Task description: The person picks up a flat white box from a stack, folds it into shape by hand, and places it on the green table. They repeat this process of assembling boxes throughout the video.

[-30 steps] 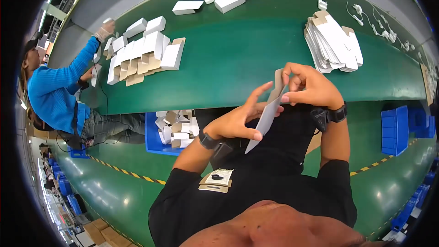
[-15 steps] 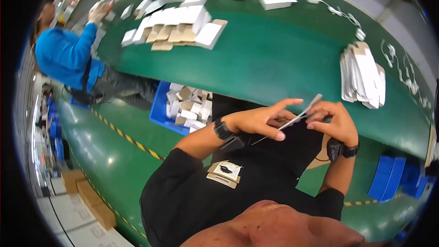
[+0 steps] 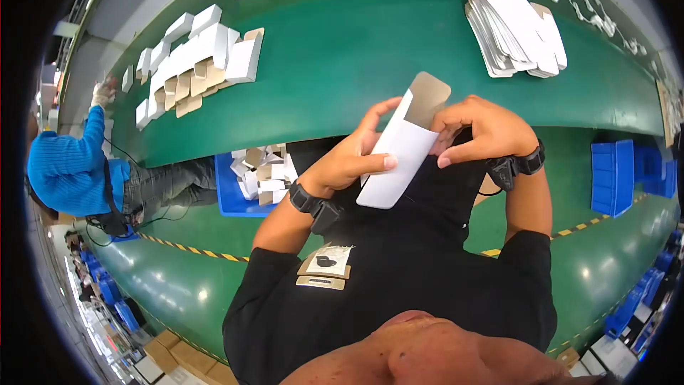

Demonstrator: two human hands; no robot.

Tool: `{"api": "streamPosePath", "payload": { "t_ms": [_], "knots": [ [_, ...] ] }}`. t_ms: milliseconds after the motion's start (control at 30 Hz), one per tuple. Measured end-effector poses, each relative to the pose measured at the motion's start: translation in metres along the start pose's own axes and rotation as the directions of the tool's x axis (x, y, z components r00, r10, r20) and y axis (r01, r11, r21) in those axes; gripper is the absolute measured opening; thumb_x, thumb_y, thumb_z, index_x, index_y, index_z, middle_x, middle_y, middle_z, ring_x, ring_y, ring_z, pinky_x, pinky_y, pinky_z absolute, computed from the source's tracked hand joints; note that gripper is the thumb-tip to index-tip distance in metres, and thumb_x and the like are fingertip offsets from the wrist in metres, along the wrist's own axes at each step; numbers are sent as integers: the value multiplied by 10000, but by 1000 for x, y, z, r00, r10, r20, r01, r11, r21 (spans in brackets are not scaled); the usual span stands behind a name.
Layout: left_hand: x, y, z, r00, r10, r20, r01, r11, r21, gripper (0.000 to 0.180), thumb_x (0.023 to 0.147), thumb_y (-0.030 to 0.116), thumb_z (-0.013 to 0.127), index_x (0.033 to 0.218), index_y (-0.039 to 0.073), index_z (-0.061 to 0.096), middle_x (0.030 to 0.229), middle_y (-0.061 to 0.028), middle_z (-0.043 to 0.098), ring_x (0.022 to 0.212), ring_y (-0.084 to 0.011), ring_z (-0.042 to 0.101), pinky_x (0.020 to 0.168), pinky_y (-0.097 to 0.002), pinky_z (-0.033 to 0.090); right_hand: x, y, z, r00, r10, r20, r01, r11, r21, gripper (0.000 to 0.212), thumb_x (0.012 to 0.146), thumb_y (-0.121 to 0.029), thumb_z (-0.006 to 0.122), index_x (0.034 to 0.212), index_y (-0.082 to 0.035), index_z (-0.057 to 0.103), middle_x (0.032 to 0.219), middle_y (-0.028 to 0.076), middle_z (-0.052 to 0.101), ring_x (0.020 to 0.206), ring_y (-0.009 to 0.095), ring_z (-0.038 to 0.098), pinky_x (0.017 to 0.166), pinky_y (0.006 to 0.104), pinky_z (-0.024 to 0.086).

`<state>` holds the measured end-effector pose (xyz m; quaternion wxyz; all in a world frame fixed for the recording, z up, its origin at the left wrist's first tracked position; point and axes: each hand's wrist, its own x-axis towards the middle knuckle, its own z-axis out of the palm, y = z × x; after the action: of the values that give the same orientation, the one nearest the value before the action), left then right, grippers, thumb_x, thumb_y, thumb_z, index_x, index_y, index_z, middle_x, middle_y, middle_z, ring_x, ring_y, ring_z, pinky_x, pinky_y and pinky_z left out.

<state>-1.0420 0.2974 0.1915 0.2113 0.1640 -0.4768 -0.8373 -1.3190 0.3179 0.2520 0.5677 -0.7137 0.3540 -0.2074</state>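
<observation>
A white folding carton (image 3: 401, 157) with a brown inside is tilted in front of me, just off the near edge of the green table. Its far end has a raised flap, brown side showing. My left hand (image 3: 349, 160) grips the carton from the left, thumb lying across its white face. My right hand (image 3: 488, 128) is closed at the carton's right edge near the flap, curled fingers against the cardboard; what its fingertips pinch is partly hidden. Far right of the carton, a stack of flat white cartons (image 3: 509, 28) lies on the table.
Folded white boxes (image 3: 206, 53) stand grouped on the table's left. White chargers with cables (image 3: 595, 11) lie along the far right edge. A blue bin (image 3: 246, 208) of small boxes sits below the table, left. A person in blue (image 3: 68, 171) works at far left. Blue bins (image 3: 613, 178) stand right.
The carton was seen edge-on as a thin flat sheet; now its broad face and opened brown end show. Both hands have turned with it. My view has shifted, moving the table's things leftward and up.
</observation>
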Motion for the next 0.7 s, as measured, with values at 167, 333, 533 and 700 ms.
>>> {"api": "streamPosePath", "payload": {
  "t_ms": [167, 333, 533, 700],
  "knots": [
    [13, 0, 14, 940, 272, -203, -240, 956, 169, 947, 935, 166, 677, 1627, 134, 31, 1430, -211, 504, 1302, -256, 536, 1097, -393, 401, -5, -14, 31, 822, 83, -563, -46, 996, 79, 305, 841, -92, 803, 1115, 4, 709, 1008, 94, 716, 873, 145, 684, 825, 300, 542],
    [9, -3, 9, 931, 341, -128, -321, 934, 154, 758, 947, 142, 664, 1556, 123, 214, 1343, -172, 548, 1231, -223, 565, 1052, -376, 436, 9, 15, 62, 758, -43, -651, 288, 917, 275, 450, 881, -56, 749, 1308, 5, 619, 1156, 108, 647, 1045, 172, 635, 919, 315, 517],
    [8, -20, -5, 928, 315, -199, -306, 949, 74, 371, 1005, 148, 645, 1304, 86, 435, 1220, -108, 580, 1118, -163, 591, 958, -324, 497, 26, 28, 81, 736, -100, -670, 315, 926, 208, 402, 944, -95, 682, 1326, 7, 607, 1197, 137, 658, 1125, 217, 639, 961, 350, 513],
    [13, -26, 2, 845, 476, -246, -412, 870, 269, 437, 989, 105, 673, 1318, 83, 386, 1232, -136, 585, 1101, -176, 614, 930, -324, 526, 43, 15, 86, 473, -451, -757, 412, 873, -262, 249, 959, -129, 676, 1156, 20, 700, 1149, 154, 689, 1129, 273, 659, 967, 360, 515]
  ]
}}
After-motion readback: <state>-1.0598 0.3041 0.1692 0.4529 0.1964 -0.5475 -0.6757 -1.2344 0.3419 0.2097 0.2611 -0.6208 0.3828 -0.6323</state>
